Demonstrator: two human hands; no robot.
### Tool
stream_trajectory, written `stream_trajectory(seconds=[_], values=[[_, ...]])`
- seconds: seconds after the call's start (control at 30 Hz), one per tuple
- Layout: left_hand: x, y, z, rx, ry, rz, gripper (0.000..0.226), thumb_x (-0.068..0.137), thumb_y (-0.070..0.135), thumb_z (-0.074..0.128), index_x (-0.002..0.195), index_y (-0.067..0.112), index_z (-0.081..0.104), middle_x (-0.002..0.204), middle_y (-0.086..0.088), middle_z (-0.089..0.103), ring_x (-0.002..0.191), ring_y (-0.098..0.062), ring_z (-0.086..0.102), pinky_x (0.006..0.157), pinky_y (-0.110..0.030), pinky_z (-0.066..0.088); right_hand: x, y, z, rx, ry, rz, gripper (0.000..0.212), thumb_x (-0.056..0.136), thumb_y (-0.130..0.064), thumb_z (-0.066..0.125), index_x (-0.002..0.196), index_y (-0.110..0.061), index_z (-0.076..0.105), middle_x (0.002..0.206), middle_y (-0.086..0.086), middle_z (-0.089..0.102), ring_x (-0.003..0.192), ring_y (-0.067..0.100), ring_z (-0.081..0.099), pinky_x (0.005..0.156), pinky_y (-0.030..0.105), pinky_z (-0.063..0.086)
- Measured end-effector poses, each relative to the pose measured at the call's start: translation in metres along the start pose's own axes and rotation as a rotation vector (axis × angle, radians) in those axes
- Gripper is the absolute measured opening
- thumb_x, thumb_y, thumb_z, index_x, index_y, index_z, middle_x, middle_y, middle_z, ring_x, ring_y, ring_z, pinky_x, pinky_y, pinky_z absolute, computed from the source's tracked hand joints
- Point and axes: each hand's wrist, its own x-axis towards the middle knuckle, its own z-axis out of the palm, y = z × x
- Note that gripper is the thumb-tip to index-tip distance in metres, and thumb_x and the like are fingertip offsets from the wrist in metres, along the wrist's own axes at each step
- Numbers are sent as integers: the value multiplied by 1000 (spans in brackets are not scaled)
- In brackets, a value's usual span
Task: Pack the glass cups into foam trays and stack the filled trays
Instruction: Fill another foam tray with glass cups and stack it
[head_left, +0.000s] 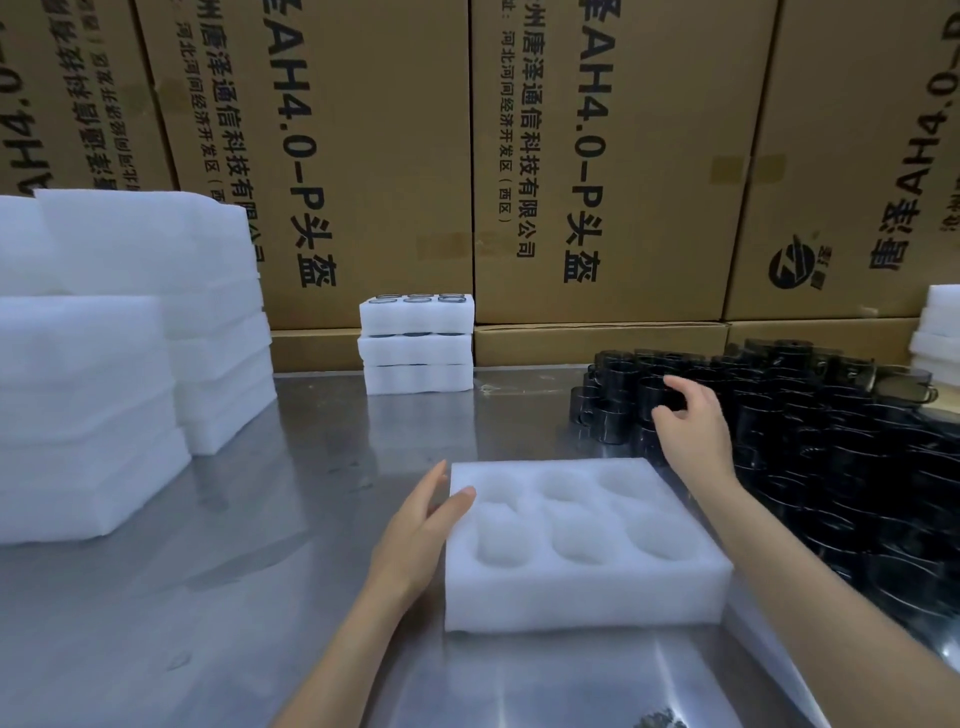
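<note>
A white foam tray (582, 587) with several empty round pockets lies on the metal table in front of me. My left hand (415, 530) rests against its left side, thumb on the top edge, fingers straight. My right hand (688, 426) hovers over the near-left edge of a large heap of dark glass cups (831, 441), fingers loosely spread and holding nothing. At the back of the table stands a stack of three filled trays (417, 343), cup rims showing in the top one.
Tall stacks of empty foam trays (104, 364) fill the left side. More foam trays (937, 332) sit at the far right. Cardboard boxes (597, 156) wall off the back. The steel table (260, 597) has bare surface at the front left.
</note>
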Motion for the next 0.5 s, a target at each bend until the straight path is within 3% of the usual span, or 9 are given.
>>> stream_trajectory(seconds=[0.1,0.23,0.4,0.5], values=[[0,-4,0,-10,-2,22,79,66,67,55,138,41,40,125,38,42,123,9,39,113,-35,27,14,3,9,-293,-51,-27,50,95,-19,47,144,-17,34,153,-2,23,100,18,53,77,35,45],[2,-6,0,-6,-14,49,73,71,65,50,139,41,40,125,38,41,125,9,37,111,-30,27,24,11,19,-564,-80,24,48,95,-24,50,139,-13,37,152,6,20,123,30,43,75,36,40],[3,-6,0,5,-17,60,72,72,67,46,139,41,38,129,35,39,126,9,34,112,-29,24,28,17,24,-724,-124,26,29,94,-28,55,119,-13,54,147,8,25,121,27,42,75,36,44],[3,-5,0,10,-34,68,71,74,66,44,140,41,36,129,37,36,125,12,32,109,-26,24,31,19,25,-725,-107,-19,33,93,-25,57,122,-11,51,141,9,33,117,27,45,71,35,43]])
